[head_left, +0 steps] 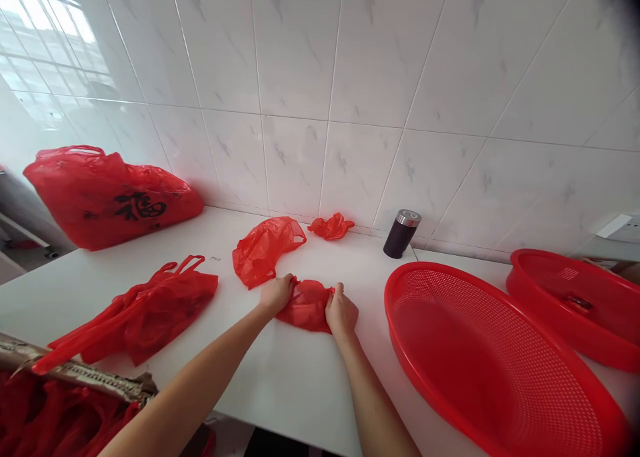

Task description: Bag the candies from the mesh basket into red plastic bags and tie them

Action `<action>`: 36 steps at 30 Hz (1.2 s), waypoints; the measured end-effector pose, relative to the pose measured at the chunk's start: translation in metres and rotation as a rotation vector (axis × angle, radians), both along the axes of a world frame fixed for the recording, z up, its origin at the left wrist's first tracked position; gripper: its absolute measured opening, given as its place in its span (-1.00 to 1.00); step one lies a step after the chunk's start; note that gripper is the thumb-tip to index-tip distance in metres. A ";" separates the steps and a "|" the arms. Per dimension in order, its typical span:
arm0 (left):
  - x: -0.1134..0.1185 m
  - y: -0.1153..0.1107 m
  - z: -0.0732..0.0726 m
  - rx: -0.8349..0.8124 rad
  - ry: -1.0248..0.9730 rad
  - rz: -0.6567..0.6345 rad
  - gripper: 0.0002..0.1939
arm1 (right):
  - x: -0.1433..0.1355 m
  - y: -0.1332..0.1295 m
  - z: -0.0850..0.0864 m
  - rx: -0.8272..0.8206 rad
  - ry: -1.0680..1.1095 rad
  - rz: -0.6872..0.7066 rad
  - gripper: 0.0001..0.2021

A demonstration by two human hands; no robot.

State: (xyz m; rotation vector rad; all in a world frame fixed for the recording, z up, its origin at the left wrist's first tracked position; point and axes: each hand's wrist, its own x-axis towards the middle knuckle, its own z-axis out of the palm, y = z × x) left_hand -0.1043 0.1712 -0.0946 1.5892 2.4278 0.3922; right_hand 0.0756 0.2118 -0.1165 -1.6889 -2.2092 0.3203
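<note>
A small red plastic bag (pixel 307 307) with something bundled inside lies on the white table (pixel 280 384). My left hand (pixel 277 294) pinches its left top corner, and my right hand (pixel 341 310) grips the right one. What the bag contains cannot be made out through the film. Just beyond my left hand rests a loose red plastic bag (pixel 265 250), its handle loop toward the wall. A smaller crumpled red bag (pixel 331 226) sits against the wall behind the held one.
Two red plastic baskets (pixel 450 350) (pixel 540 264) stand on the right. A dark tumbler (pixel 401 234) is near the wall. At left are a large filled red bag (pixel 115 200) and a flatter red bag (pixel 160 310); a cardboard box (pixel 65 370) of red material sits at the lower left.
</note>
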 end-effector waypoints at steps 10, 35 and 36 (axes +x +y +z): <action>-0.015 -0.002 0.002 -0.116 -0.036 0.168 -0.66 | 0.001 -0.001 0.000 -0.002 0.049 -0.007 -0.90; -0.011 -0.036 0.017 0.164 -0.182 0.326 -0.68 | 0.021 -0.003 0.009 -0.095 0.732 -0.267 -0.74; -0.010 -0.037 0.024 0.173 -0.162 0.281 -0.69 | 0.022 -0.003 0.008 -0.096 0.759 -0.256 -0.73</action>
